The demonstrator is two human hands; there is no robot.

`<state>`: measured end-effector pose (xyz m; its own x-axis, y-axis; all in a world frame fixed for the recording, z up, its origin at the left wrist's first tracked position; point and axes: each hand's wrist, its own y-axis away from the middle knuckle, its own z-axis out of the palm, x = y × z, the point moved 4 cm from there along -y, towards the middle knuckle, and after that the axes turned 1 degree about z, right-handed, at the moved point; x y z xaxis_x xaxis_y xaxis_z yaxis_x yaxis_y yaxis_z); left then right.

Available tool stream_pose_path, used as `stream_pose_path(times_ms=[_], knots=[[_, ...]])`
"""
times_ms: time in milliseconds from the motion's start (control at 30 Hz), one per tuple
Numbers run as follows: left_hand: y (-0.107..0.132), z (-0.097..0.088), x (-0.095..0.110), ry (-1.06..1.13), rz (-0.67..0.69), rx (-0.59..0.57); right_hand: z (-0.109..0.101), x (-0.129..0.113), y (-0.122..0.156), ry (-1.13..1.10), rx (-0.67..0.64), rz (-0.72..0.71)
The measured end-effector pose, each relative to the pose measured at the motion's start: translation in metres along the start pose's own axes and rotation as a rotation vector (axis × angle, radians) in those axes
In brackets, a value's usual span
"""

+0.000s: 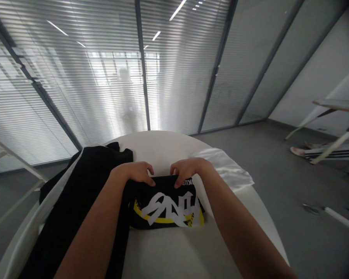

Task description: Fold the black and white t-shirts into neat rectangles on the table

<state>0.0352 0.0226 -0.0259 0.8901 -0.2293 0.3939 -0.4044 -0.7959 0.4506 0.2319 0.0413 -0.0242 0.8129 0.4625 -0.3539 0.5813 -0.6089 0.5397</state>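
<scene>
We are facing blinds beyond a round white table and gray floor. Our left hand and right hand are resting half-curled, thumbs touching the far edge of the printed cloth lying on the table; we cannot tell if they're pinching it.

A dim, backlit room. Pale light glows through slatted blinds, washing out to white near the middle, with thin bright streaks of glare above. 1 small patch there is pixelated. The gray floor lies duller; wide-angle distortion slants the dark window frames, and the top-right corner blackens.
</scene>
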Motion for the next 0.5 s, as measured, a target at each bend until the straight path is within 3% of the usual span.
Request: stream_pose_path(times_ms=[133, 333, 433, 500], knots=[[-0.007, 0.008, -0.002, 0.045, 0.016, -0.066, 0.009, 0.012, -0.015, -0.059, -0.108, -0.001], [-0.004, 0.009, -0.003, 0.061, 0.054, -0.119, 0.01, 0.029, -0.02, -0.188, -0.027, -0.073], [-0.002, 0.006, -0.003, 0.042, 0.078, -0.069, 0.007, 0.03, -0.019, -0.216, 0.037, -0.121], [-0.002, -0.001, -0.003, 0.02, 0.09, 0.059, 0.0, 0.029, -0.021, -0.194, 0.18, -0.153]])
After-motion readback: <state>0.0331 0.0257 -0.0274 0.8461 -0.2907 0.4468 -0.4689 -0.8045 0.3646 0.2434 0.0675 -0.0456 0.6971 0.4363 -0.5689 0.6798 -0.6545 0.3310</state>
